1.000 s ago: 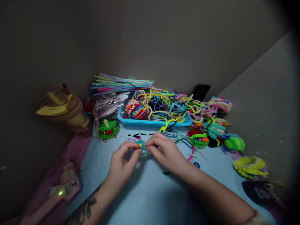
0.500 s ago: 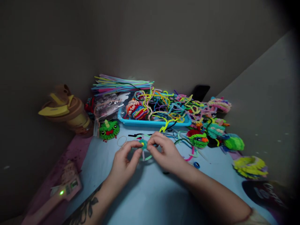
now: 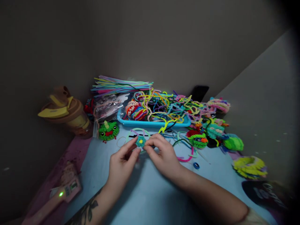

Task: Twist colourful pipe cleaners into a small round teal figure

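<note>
Between both hands, just above the table, is a small teal pipe-cleaner flower (image 3: pixel 141 141) with a yellow centre. The fingers of my left hand (image 3: pixel 124 161) pinch its left side. My right hand (image 3: pixel 161 154) is closed with thumb and forefinger pressed at the flower's right edge. Pale green and lilac pipe cleaners (image 3: pixel 137 129) curve in a loop behind the flower; whether they are joined to it I cannot tell.
A blue tray (image 3: pixel 152 124) heaped with bent pipe cleaners stands behind. Straight pipe cleaners (image 3: pixel 122 86) lie beyond it. A green pipe-cleaner figure (image 3: pixel 109 130) sits left, another (image 3: pixel 197 140) right. A brown tumbler (image 3: pixel 67 115) and a pink device (image 3: pixel 67 192) are at left.
The flower has turned to show more of its teal face and yellow centre. Both hands have shifted slightly left, and the pale loop now stands out behind the flower.
</note>
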### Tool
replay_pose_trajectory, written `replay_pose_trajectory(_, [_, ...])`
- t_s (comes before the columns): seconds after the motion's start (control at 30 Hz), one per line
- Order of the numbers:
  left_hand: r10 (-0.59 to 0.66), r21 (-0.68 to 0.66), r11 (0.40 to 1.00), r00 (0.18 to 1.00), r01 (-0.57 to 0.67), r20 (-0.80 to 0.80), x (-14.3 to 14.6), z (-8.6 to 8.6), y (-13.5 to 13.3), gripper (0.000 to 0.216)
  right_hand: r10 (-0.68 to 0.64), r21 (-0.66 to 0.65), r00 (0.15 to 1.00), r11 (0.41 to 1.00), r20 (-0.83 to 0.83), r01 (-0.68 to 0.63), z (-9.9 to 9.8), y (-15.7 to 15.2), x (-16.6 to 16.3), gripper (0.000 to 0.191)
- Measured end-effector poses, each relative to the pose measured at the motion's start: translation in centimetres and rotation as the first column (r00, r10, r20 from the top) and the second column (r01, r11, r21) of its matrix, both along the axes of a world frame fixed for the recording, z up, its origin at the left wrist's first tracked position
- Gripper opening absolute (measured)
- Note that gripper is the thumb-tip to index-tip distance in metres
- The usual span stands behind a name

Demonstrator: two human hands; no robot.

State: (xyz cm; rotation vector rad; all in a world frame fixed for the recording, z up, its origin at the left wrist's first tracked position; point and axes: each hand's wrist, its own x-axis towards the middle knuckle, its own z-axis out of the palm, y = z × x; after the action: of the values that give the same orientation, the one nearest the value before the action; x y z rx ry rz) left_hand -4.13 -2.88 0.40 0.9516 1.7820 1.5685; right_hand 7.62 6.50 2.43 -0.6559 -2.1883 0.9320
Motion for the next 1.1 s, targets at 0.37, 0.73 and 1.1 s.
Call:
replay_pose_trajectory(0.37, [0.035, -0.011, 0.999, 0.979, -0.033, 0.199, -0.9, 0.5, 0.5, 0.046, 0.044, 0.081, 0.997, 0.996, 0.064, -0.049, 0.2, 0.5, 0.4, 0.010])
replay_pose_trajectory(0.73, [-0.088, -0.009, 0.996, 0.954, 0.094, 0.288, -1.2, 0.1, 0.6, 0.045, 0.073, 0.072, 0.994, 0.994, 0.087, -0.079, 0.6, 1.3, 0.6, 0.012])
replay_pose_trajectory(1.1, [0.050, -0.043, 0.998, 0.962, -0.040, 0.269, -2.0, 0.5, 0.8, 0.048, 0.137, 0.182, 0.972, 0.968, 0.193, -0.172, 1.7, 3.6, 1.6, 0.011])
